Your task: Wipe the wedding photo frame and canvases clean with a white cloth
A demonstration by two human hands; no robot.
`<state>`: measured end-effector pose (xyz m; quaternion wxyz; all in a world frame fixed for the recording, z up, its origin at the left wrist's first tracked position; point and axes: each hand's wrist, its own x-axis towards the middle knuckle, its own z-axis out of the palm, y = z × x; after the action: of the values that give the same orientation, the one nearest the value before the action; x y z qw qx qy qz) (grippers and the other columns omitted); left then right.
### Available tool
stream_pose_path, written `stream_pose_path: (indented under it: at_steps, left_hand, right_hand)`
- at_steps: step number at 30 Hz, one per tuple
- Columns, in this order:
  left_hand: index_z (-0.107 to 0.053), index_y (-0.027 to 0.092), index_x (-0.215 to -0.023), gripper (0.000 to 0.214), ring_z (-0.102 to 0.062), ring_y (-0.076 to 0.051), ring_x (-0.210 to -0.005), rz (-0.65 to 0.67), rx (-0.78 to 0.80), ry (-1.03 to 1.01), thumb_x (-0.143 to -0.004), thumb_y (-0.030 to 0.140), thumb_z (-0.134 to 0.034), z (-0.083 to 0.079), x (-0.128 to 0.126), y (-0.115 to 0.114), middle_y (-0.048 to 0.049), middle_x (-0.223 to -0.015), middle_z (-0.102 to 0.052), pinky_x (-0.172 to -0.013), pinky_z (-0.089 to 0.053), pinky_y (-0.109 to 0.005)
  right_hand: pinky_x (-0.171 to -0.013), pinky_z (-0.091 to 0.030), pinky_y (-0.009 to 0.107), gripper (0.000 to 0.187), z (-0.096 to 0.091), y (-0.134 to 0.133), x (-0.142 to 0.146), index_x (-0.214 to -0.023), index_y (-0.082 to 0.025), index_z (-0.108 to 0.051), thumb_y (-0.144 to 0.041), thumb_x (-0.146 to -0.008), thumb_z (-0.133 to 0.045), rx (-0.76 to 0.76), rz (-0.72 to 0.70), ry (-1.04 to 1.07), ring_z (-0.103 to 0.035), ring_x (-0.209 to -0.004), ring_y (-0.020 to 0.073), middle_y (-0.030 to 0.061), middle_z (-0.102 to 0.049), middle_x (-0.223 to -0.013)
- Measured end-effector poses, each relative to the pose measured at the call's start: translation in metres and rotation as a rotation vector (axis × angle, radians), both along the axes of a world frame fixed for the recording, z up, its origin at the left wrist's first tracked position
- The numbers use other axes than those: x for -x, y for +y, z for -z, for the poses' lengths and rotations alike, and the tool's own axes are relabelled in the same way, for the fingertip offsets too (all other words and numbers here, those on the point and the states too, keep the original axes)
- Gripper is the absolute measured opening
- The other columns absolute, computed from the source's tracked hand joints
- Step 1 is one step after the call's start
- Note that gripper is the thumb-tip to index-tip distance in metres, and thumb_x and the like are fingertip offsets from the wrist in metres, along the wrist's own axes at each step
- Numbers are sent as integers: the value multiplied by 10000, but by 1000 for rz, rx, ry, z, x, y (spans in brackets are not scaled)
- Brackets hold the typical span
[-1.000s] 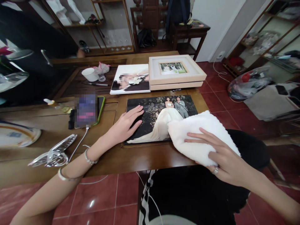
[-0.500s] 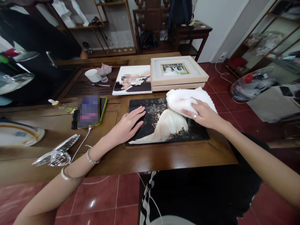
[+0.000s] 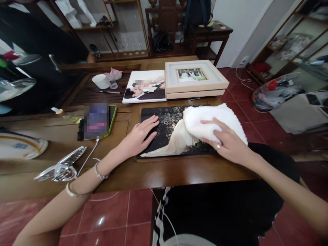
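Plate point(image 3: 23, 147): lies at the far left of the bench point(image 3: 179, 171), well apart from your hands.
Phone point(image 3: 98, 120): on its cable, just beside the print; don't let your elbow catch the cord.
Left hand point(image 3: 139, 136): fingers point(image 3: 151, 120) stretched out flat and gripping nothing, palm pressed on the print's left edge. Press straight down so the print cannot slide.
Photo print point(image 3: 169, 118): flat on the bench in front of you, near the front edge, its right half under the cloth.
Framed picture point(image 3: 196, 80): stacked behind the print, close to the cloth's far side. Judged a snag risk, so shorten strokes there.
White cloth point(image 3: 212, 121): bunched on the print's right half. Spread it flatter for even contact.
Right hand point(image 3: 229, 143): fingers half-curled over the cloth, holding it down. Use light, overlapping passes, since the glossy face probably marks easily.
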<state>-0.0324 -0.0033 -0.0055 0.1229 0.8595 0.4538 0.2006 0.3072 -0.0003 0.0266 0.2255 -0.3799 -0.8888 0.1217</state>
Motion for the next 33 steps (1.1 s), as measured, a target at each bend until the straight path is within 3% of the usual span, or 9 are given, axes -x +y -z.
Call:
stream_pose_path:
  at_steps: [5,9,12,15,21,25,29,33]
  left_hand:
    - [-486,137,-1395,441,-348,-269,-1447,4,-2,-7,-1016,342,-388,1,0,0,-155,-1530,-425,-1161,-334,-516]
    - [-491,119,-1389,441,-345,-258,-1449,10,-17,0,-1017,334,-393,1,0,0,-160,-1526,-428,-1170,-329,-500]
    - [-486,123,-1398,442,-340,-255,-1452,10,-16,11,-1020,330,-385,1,0,0,-153,-1530,-424,-1173,-324,-495]
    - [-485,129,-1400,442,-340,-261,-1451,11,-14,15,-1021,330,-382,0,0,0,-152,-1531,-423,-1168,-328,-500]
    - [-480,125,-1406,445,-332,-263,-1455,12,0,14,-1022,324,-379,-1,0,0,-157,-1537,-413,-1166,-327,-498]
    - [-474,133,-1412,445,-326,-257,-1458,6,8,21,-1023,326,-376,-1,0,-1,-154,-1542,-405,-1166,-324,-499]
    - [-477,140,-1405,440,-332,-256,-1456,1,11,13,-1022,332,-381,-1,0,-1,-148,-1538,-413,-1164,-327,-505]
    - [-475,138,-1403,440,-335,-252,-1454,-4,10,11,-1020,335,-388,1,0,-1,-148,-1539,-412,-1166,-325,-505]
  right_hand:
    - [-1184,-353,535,239,0,-48,-10,-622,-241,-508,-183,-834,-603,-89,-166,-25,-507,-1328,303,79,-586,-1394]
    - [-1185,-359,532,200,-4,-57,-8,-636,-240,-551,-149,-796,-629,-97,-250,-72,-501,-1330,330,77,-593,-1386]
    - [-1142,-412,538,245,-4,-41,-2,-631,-230,-550,-235,-863,-629,-87,-207,-36,-555,-1275,318,114,-606,-1357]
    - [-1139,-385,565,301,-2,-10,7,-647,-218,-528,-320,-930,-550,-71,-153,-31,-580,-1230,310,147,-606,-1325]
    - [-904,-499,517,358,-1,59,28,-687,-208,-503,-430,-960,-439,-51,-5,-101,-590,-1045,349,149,-631,-914]
    - [-857,-492,498,366,-1,80,37,-721,-196,-533,-460,-950,-423,-43,56,-106,-584,-934,327,136,-604,-855]
    - [-919,-483,556,295,1,65,36,-735,-177,-581,-352,-939,-457,-70,1,-94,-581,-1045,356,192,-646,-1014]
    - [-1119,-338,619,160,3,19,29,-718,-171,-605,-188,-861,-534,-94,-132,-83,-519,-1262,353,226,-566,-1323]
